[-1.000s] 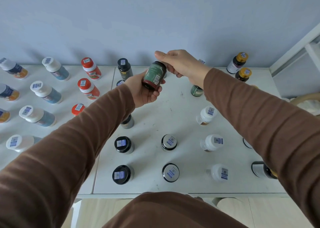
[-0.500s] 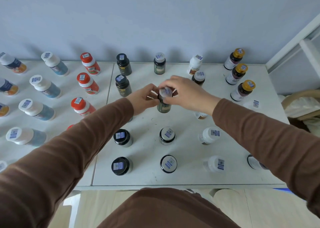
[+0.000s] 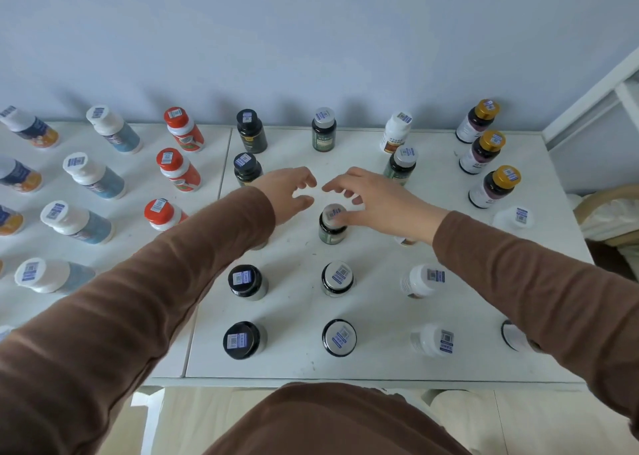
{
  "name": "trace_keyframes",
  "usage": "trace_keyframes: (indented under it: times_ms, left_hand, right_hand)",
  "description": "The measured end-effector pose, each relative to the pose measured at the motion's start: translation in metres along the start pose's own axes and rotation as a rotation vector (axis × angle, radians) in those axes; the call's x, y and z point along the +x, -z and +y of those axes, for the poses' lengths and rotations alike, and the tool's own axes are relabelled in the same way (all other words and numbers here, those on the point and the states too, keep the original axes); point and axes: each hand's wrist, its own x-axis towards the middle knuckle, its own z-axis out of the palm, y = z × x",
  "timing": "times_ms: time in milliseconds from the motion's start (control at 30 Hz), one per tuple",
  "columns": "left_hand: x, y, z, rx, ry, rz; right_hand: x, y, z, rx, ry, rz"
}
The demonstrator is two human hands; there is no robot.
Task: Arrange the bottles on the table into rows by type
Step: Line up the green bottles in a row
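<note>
A dark green bottle with a silver cap (image 3: 332, 226) stands upright on the white table (image 3: 380, 361), in the middle column behind two like bottles (image 3: 337, 279) (image 3: 339, 337). My right hand (image 3: 371, 199) hovers just above and right of it, fingers spread, its thumb close to the cap. My left hand (image 3: 288, 192) is open to the bottle's left, apart from it. Another silver-capped green bottle (image 3: 400, 166) stands out of line, next to a white bottle (image 3: 396, 132), behind my right hand.
Bottles stand in columns: black-capped (image 3: 243, 340), red-capped (image 3: 183, 134), white-capped blue (image 3: 93, 175), gold-capped (image 3: 494, 186), white (image 3: 420, 280). A wall runs behind the table. A white frame and a wicker chair (image 3: 608, 209) are at the right.
The green bottle held up in both hands came down onto the table in the middle column. Both hands have let go and opened above it.
</note>
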Motion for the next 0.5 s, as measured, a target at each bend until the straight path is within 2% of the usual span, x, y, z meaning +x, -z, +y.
trace_keyframes:
  times_ms: [200,300,400,500]
  left_hand:
    - [0.047,0.026,0.007,0.117,0.022,0.172]
    - [0.077,0.031,-0.001,0.204,0.098,0.184]
    - [0.101,0.031,-0.010,0.219,0.176,0.167]
    - [0.115,0.029,-0.013,0.231,0.216,0.146]
  right_hand:
    - [0.055,0.050,0.012,0.012,-0.037,0.236]
    - [0.090,0.062,0.021,-0.059,-0.077,0.296]
    - [0.125,0.061,0.030,-0.167,-0.069,0.270]
    - [0.152,0.054,0.036,-0.253,-0.056,0.168]
